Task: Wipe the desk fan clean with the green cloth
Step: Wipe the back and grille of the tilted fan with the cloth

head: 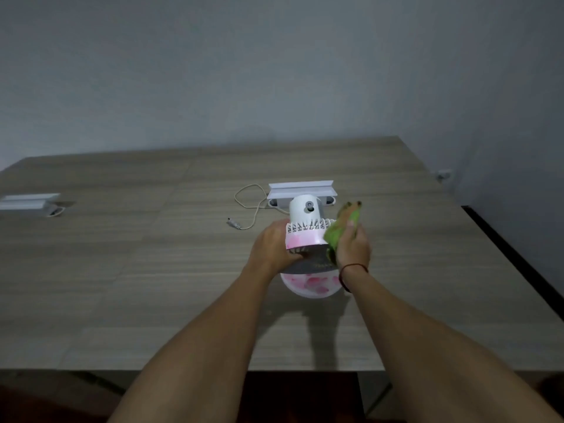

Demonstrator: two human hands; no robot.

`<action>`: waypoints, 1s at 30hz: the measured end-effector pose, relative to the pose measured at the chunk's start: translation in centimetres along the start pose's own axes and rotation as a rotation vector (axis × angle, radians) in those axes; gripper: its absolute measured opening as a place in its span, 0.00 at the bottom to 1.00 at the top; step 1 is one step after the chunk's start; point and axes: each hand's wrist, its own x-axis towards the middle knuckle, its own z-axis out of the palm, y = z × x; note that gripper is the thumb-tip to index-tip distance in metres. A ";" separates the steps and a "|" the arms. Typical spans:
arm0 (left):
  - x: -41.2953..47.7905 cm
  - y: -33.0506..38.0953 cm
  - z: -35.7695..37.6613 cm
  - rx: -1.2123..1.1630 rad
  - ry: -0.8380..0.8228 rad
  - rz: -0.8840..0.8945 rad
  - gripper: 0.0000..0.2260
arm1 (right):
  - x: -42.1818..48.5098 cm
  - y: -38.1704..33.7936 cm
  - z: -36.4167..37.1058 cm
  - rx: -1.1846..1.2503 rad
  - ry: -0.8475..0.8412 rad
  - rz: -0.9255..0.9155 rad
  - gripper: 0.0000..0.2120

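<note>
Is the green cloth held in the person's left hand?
No, the green cloth is in the right hand, pressed against the white and pink desk fan, which the left hand steadies.

White and pink desk fan [305,230] upright on table, crumpled green cloth [340,230] against its right side

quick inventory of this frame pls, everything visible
desk fan: 1, white with pink pattern, centre of table, tilted, held
green cloth: 1, green, pressed to the fan's right side
cable: 1, pale, loose on table behind the fan, plug end free
cable-port covers: 2, white, raised; one behind the fan, one at far left
table: 1, grey-brown wood grain
wall socket: 1, pale, right wall
wristband: 1, dark, right wrist
left hand: grips fan
right hand: holds cloth
</note>
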 end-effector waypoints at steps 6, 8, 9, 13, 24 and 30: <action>1.7 -0.5 -0.1 -0.062 -0.023 -0.043 0.13 | -1.6 -2.4 2.0 -0.328 -0.104 -0.589 0.22; 2.1 -0.9 -0.5 -0.068 -0.050 -0.022 0.15 | -0.5 -1.7 1.7 -0.231 -0.119 -0.535 0.20; 2.2 -1.1 -0.5 -0.071 -0.059 -0.017 0.18 | 0.0 -1.3 1.3 -0.139 -0.108 -0.444 0.20; 2.6 -1.5 -0.2 -0.054 -0.075 0.011 0.21 | 2.9 0.0 0.2 0.116 -0.145 0.149 0.24; 3.6 -1.8 0.7 -0.025 0.010 0.023 0.31 | 0.6 -2.4 3.0 -0.202 -0.153 -0.594 0.23; 4.3 -2.4 0.9 -0.034 -0.005 0.028 0.31 | 4.2 1.6 2.5 0.247 -0.052 0.099 0.21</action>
